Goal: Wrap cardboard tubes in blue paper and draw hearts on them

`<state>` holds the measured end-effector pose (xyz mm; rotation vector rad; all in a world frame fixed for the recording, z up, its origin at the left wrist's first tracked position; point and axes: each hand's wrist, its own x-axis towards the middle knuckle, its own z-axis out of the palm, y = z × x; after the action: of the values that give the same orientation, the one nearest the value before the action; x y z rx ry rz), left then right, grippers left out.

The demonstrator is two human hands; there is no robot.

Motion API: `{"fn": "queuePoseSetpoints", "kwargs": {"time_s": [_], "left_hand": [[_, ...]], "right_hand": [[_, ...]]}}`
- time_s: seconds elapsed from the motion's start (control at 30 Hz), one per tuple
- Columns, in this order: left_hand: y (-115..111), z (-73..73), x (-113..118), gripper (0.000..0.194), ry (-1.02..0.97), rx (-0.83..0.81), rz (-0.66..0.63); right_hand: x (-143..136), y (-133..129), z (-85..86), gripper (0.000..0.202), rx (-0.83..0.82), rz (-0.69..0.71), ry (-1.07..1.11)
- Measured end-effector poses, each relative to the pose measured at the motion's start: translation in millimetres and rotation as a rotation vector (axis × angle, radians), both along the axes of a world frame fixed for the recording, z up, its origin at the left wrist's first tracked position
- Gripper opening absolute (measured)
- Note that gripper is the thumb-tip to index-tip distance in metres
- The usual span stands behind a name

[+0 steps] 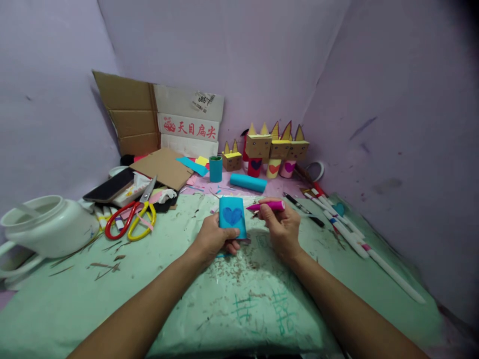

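Note:
Near the middle of the table, my left hand (215, 234) is closed on a small blue paper piece (226, 231), thumb across its lower front. A darker blue heart (232, 216) shows on its face. Just to the right, my right hand (281, 225) grips a magenta marker (276, 205) between thumb and fingers. The marker's tip points left at the blue piece's right edge, a small gap apart. Behind them lie a blue paper roll (248, 183) and an upright blue tube (215, 169).
Red and yellow scissors (142, 212), a phone (109, 186) and a white pot (56, 227) are on the left. Cardboard figures (279, 148) stand at the back, beside a folded box (189, 122). Several white markers (346, 233) lie on the right.

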<state>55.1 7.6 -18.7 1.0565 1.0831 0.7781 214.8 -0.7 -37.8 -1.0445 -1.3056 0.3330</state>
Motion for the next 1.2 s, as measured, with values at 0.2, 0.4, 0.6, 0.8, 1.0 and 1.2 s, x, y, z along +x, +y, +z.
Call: {"fn": "queuePoseSetpoints", "kwargs": {"time_s": [0.2,0.4,0.6,0.8,1.0,1.2], "left_hand": [[-0.9,0.8,-0.5,0.027,-0.005,0.003,-0.003],[-0.4,2.6,-0.3,0.025,-0.013,0.004,0.008],[0.7,0.8,0.7,0.027,-0.019,-0.001,0.016],[-0.1,0.2,0.4,0.025,-0.017,0.001,0.012],[0.8,-0.4,0.2,0.024,-0.024,0.013,0.007],[1.3,-0.2,0.4,0.024,-0.023,0.003,0.005]], "right_hand": [[0.3,2.6,-3.3,0.011,0.017,0.039,-0.103],[-4.2,-0.9,2.2,0.006,0.076,0.073,-0.242],[-4.9,-3.4,2.9,0.006,0.121,0.129,-0.279],[-5.2,-3.9,3.9,0.006,0.069,0.07,-0.236],[-6.7,-4.5,4.4,0.007,0.087,0.109,-0.246],[-6.5,-4.9,4.3,0.008,0.06,0.105,-0.268]]}}
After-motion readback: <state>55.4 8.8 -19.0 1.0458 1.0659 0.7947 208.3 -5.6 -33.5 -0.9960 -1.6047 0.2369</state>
